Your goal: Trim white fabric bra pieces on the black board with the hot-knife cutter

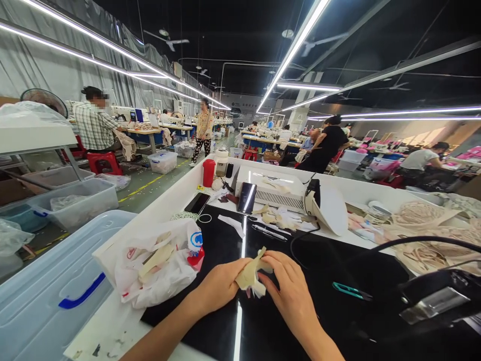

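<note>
Over the glossy black table top, my left hand [223, 283] is closed on a crumpled bunch of cream scraps [248, 276], thin like paper or fabric. My right hand [287, 281] grips the same bunch from the other side, thumb below and fingers curled over it. Left of my hands lies a white plastic bag [169, 276], its mouth open, with similar cream scraps inside. More scraps [278, 218] are heaped beyond my hands, near a pen [268, 232]. To the right rest teal thread snips [351, 291].
A black machine [439, 301] with a cable stands at the right, beige fabric [424, 215] behind it. Two phones, one a dark phone [247, 197], and a red container [208, 173] are at the back. A lidded plastic bin [75, 271] stands left. Several people sit or stand further off.
</note>
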`<state>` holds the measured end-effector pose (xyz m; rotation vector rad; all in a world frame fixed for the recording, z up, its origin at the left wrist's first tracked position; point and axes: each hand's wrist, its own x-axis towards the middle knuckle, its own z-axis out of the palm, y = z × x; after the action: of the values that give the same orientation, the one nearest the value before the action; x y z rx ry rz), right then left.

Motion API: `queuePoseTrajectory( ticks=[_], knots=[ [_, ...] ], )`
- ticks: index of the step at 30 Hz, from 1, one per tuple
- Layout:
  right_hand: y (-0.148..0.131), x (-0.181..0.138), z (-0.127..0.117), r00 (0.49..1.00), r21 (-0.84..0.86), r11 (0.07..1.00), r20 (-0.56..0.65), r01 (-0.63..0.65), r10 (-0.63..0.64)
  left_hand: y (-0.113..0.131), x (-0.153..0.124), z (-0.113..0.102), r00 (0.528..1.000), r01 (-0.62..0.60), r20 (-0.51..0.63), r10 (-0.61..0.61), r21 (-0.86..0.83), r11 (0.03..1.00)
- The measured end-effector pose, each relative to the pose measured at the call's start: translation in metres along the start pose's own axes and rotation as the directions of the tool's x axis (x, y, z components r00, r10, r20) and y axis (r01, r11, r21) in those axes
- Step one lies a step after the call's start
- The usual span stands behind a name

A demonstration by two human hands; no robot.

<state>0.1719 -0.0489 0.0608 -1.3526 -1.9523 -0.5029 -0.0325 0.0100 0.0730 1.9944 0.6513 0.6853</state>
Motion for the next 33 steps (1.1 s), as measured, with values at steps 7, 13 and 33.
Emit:
queuePoseTrajectory(
  ticks=[7, 13, 33],
  knots=[
    [-0.007, 0.001, -0.004, 0.998, -0.023, 1.0, 0.056, 0.017, -0.016, 0.0, 0.0, -0.001, 1.0, -0.006, 0.009, 0.006, 0.012, 1.0],
    [-0.012, 0.004, -0.007, 0.998, -0.031, 0.999, 0.057, 0.021, -0.019, -0.001, 0.0, 0.001, 1.0, -0.01, 0.027, 0.01, -0.009, 1.0],
    [-0.038, -0.019, -0.052, 0.85, 0.295, 0.85, 0.446, -0.436, 0.281, 0.001, 0.001, 0.017, 0.895, 0.237, 0.429, -0.125, -0.219, 0.947]
  ],
)
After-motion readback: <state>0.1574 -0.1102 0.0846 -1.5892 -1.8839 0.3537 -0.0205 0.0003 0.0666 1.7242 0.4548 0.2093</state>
